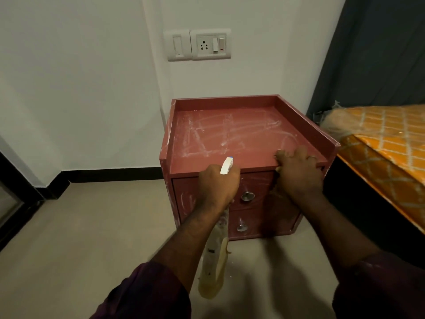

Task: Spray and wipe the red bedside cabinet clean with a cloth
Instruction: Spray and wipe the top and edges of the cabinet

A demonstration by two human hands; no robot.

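The red bedside cabinet [230, 134] stands against the white wall, its rimmed top streaked with white smears and droplets. It has two drawers with round metal knobs [247, 195]. My left hand [217, 185] grips the neck of a spray bottle [213, 261], in front of the cabinet's front edge. The white nozzle [226, 165] points at the top and the clear body with yellowish liquid hangs below my wrist. My right hand [299, 173] holds a yellowish cloth [274, 191] against the right part of the front edge. Most of the cloth is hidden under the hand.
A bed with an orange patterned mattress [386, 139] stands close on the right, a dark curtain [372, 54] behind it. A switch and socket plate [199, 44] is on the wall above the cabinet. Beige floor [92, 226] lies to the left, and a dark door frame [13, 199] is at far left.
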